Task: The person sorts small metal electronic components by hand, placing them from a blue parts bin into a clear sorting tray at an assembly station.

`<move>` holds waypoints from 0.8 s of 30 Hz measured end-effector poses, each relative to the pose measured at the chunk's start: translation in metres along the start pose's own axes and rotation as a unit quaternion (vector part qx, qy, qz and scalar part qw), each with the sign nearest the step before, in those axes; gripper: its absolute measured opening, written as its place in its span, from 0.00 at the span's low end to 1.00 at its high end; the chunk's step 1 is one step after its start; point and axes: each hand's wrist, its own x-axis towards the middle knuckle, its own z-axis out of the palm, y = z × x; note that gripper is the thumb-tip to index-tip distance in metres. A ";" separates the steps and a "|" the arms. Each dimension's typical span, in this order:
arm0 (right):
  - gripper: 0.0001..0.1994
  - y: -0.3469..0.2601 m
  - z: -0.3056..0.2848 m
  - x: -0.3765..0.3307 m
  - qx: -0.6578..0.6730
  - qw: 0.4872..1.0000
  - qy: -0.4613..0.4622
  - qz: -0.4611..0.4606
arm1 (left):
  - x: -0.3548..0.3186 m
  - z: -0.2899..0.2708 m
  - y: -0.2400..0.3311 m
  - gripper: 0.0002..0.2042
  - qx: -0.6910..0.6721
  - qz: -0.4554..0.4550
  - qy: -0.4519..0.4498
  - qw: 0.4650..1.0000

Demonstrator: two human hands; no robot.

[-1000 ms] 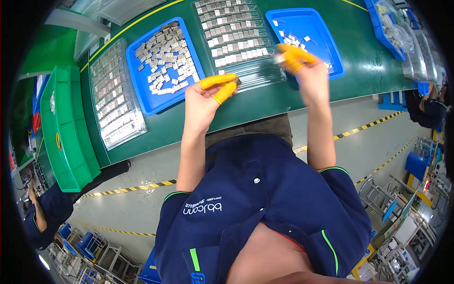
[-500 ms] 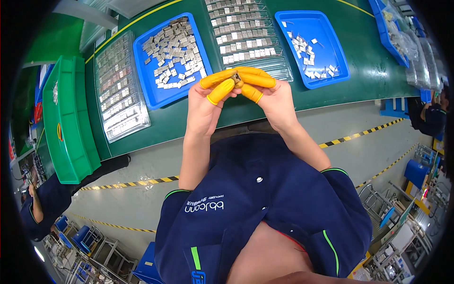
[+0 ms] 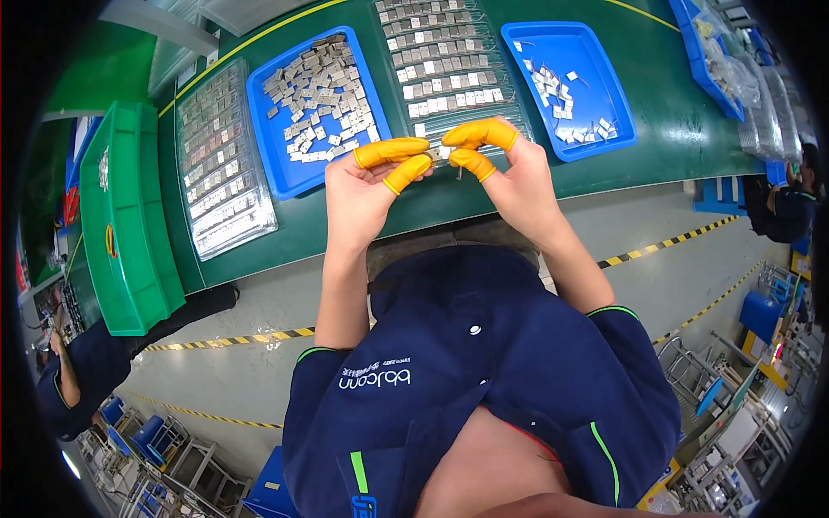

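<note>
Yellow finger cots cover the thumbs and forefingers of both my hands, which meet over the table's near edge. Between them is a small silver-white rectangular connector-like part (image 3: 444, 152), with a short dark lead seeming to hang below it. My right hand (image 3: 521, 177) is closed, pinching the part between thumb and forefinger. My left hand (image 3: 363, 188) is also closed, its two fingertips at the part's left end. Just beyond my fingers lies a clear blister tray (image 3: 471, 112) with rows of similar silver parts and thin leads.
Left of my hands, a blue tray (image 3: 285, 181) holds many loose silver pieces. Another blue tray (image 3: 615, 104) on the right holds several white pieces with leads. A filled clear tray (image 3: 226, 237) and a green bin (image 3: 142, 250) stand farther left. Co-workers are at both sides.
My hands have drawn apart from their close-together grip, the left moving left and the right moving right. The small part now shows between the fingertips.
</note>
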 end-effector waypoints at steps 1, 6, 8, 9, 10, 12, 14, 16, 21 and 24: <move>0.09 -0.004 -0.004 0.001 -0.026 1.000 -0.011 0.001 | 0.001 0.000 0.002 0.11 0.004 0.008 -0.015 1.000; 0.11 -0.009 -0.012 -0.008 -0.063 0.994 -0.082 0.023 | -0.011 0.000 -0.003 0.08 0.137 0.013 -0.010 0.990; 0.12 0.006 -0.012 -0.007 0.043 0.993 -0.100 0.052 | -0.008 0.000 0.000 0.08 0.136 -0.028 -0.022 0.990; 0.12 0.015 -0.011 -0.006 0.108 0.986 -0.110 0.068 | -0.007 -0.001 -0.002 0.08 0.097 -0.049 -0.021 0.994; 0.12 0.017 -0.011 -0.008 0.159 0.977 -0.126 0.072 | -0.008 -0.004 -0.003 0.08 0.086 -0.045 -0.031 0.995; 0.13 0.020 -0.011 -0.006 0.247 0.952 -0.157 0.092 | -0.009 -0.003 -0.006 0.08 -0.007 -0.054 -0.072 0.996; 0.14 0.020 -0.006 -0.009 0.313 0.921 -0.162 0.166 | -0.008 -0.009 -0.011 0.08 -0.031 -0.047 -0.092 0.994; 0.12 0.014 -0.005 -0.007 0.305 0.925 -0.141 0.178 | -0.004 -0.010 -0.015 0.09 -0.041 -0.029 -0.092 0.994; 0.09 0.017 0.006 -0.012 0.272 0.935 -0.099 0.203 | -0.012 -0.007 -0.016 0.09 -0.027 0.011 -0.047 0.998; 0.08 0.020 0.007 -0.022 0.310 0.919 -0.109 0.220 | -0.022 -0.001 -0.008 0.08 0.029 0.018 -0.055 0.998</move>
